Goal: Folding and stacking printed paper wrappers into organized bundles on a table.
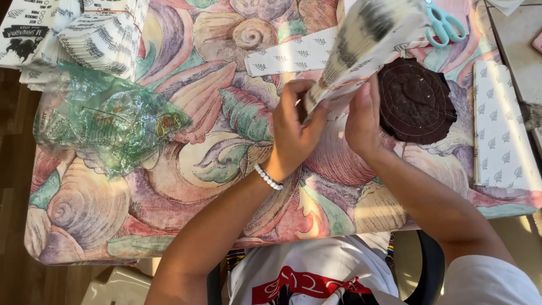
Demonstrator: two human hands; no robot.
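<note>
hands: left hand point(293, 133), right hand point(363, 116) grip paper stack point(367, 39) near brown pad point(415, 101).

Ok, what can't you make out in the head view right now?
- Paper stack in both hands: blurred, print unreadable.
- Left hand, right hand: fingertips hidden behind the stack.
- Scissors: blades cut off by the top edge.
- Green plastic bag: contents unclear through crinkled film.
- Brown stitched round: partly behind the right hand.
</note>
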